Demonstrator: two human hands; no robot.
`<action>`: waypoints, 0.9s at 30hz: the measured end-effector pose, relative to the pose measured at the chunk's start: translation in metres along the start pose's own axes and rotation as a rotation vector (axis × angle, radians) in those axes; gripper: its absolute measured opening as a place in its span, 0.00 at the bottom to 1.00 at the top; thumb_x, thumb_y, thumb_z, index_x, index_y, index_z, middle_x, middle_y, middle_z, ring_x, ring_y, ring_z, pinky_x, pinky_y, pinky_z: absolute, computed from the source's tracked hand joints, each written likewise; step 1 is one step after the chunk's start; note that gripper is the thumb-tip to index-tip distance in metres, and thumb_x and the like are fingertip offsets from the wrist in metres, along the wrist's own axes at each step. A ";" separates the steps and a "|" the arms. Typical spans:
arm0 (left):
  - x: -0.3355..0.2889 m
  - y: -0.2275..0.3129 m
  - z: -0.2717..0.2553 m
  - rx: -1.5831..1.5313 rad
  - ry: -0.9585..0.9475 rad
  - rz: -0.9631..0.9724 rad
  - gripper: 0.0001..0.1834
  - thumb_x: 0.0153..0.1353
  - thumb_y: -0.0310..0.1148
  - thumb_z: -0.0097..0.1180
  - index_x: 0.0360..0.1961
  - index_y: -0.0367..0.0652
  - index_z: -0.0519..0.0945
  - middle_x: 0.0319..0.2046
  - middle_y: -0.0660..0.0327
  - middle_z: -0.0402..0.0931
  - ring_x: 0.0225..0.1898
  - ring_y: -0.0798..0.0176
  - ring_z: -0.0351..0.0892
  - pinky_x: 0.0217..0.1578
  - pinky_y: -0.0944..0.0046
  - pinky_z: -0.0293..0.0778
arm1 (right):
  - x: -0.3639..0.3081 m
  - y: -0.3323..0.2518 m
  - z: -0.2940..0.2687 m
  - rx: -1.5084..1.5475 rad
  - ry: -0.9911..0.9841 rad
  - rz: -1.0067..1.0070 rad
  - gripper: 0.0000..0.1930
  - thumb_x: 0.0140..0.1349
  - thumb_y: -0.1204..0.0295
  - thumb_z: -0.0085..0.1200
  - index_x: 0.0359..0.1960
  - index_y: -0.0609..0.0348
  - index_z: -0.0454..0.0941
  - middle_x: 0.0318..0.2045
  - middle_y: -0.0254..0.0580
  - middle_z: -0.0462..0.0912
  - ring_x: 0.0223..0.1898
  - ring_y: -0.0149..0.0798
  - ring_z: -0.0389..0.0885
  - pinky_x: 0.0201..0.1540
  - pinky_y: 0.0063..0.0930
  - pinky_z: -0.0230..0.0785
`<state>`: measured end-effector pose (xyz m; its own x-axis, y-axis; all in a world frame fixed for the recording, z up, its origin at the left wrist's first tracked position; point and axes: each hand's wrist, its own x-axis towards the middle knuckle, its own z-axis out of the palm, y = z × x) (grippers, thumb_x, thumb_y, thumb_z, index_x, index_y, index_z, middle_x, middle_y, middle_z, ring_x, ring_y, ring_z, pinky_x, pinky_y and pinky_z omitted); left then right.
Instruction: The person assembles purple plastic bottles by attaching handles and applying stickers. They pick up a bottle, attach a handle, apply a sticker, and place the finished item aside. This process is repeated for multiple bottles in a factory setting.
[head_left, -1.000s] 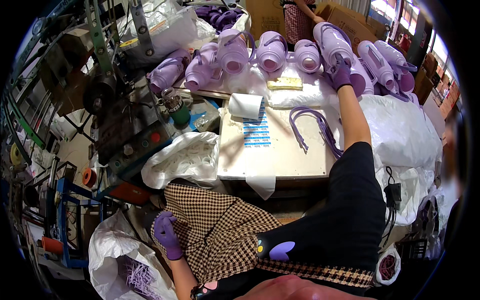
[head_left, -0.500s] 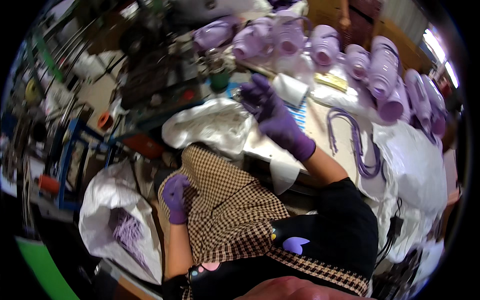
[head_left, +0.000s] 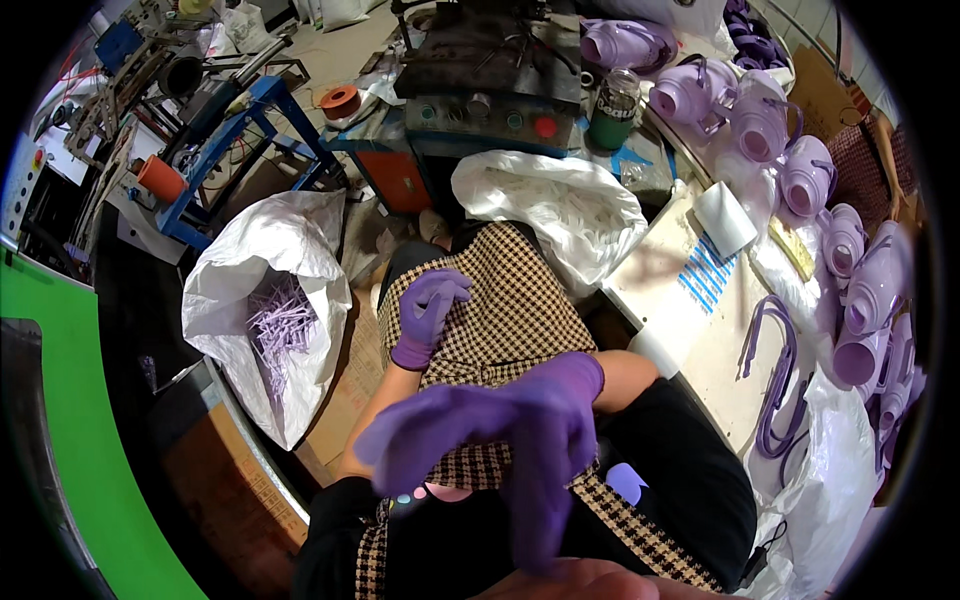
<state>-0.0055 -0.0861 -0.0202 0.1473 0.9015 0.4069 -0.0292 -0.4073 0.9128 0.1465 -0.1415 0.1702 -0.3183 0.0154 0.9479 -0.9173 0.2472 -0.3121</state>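
Note:
Close in front of me, my right hand [head_left: 510, 420] in a purple glove is raised over my checked apron [head_left: 520, 275]. Its fingers and thumb spread wide apart, a little blurred, and nothing shows in them. My left hand [head_left: 430, 310], gloved in the same purple, lies on the apron over my lap with loosely bent fingers and nothing visible in it. Left of it stands a white sack [head_left: 225, 255] with thin lilac plastic strips [head_left: 285, 325] inside. Beyond my knees another white sack [head_left: 550, 180] holds whitish pieces.
On the right, a pale table [head_left: 650, 285] carries a white roll [head_left: 725, 220], looped purple straps [head_left: 778, 375] and several lilac bottles [head_left: 765, 125]. A machine with buttons [head_left: 480, 115] stands ahead. A green panel [head_left: 60, 420] is at far left; a person [head_left: 880, 150] is at far right.
My right hand has come back from over the table to close before me, fingers spread. My left hand stays on my lap. The view has turned toward the left.

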 end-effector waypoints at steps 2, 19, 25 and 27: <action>-0.005 -0.008 -0.004 -0.079 0.039 -0.060 0.17 0.72 0.35 0.52 0.34 0.31 0.85 0.44 0.53 0.82 0.44 0.64 0.81 0.46 0.65 0.77 | -0.027 0.008 -0.019 -0.010 -0.028 0.200 0.11 0.65 0.67 0.56 0.44 0.59 0.82 0.62 0.69 0.69 0.57 0.64 0.77 0.60 0.55 0.70; 0.004 -0.003 0.005 -0.302 0.072 -0.182 0.17 0.75 0.35 0.48 0.39 0.30 0.82 0.41 0.54 0.83 0.37 0.64 0.83 0.43 0.65 0.78 | -0.242 0.088 -0.057 0.298 1.059 0.843 0.15 0.76 0.59 0.44 0.35 0.57 0.66 0.29 0.30 0.67 0.32 0.26 0.70 0.44 0.26 0.73; 0.002 -0.004 0.004 -0.310 0.060 -0.191 0.17 0.75 0.33 0.49 0.37 0.30 0.83 0.43 0.54 0.82 0.39 0.63 0.83 0.44 0.65 0.79 | -0.226 0.078 -0.055 -0.464 0.694 0.702 0.07 0.68 0.81 0.44 0.46 0.63 0.71 0.32 0.34 0.68 0.31 0.29 0.69 0.40 0.22 0.73; 0.003 0.000 0.004 -0.237 0.059 -0.141 0.17 0.74 0.33 0.50 0.34 0.30 0.84 0.43 0.54 0.82 0.40 0.63 0.83 0.45 0.64 0.78 | -0.219 0.074 -0.056 -0.728 0.527 0.665 0.10 0.65 0.84 0.47 0.46 0.62 0.72 0.32 0.35 0.69 0.31 0.31 0.70 0.39 0.23 0.73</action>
<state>-0.0009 -0.0843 -0.0194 0.1090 0.9565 0.2704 -0.2441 -0.2379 0.9401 0.1616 -0.0721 -0.0567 -0.3939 0.7217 0.5691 -0.1887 0.5425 -0.8186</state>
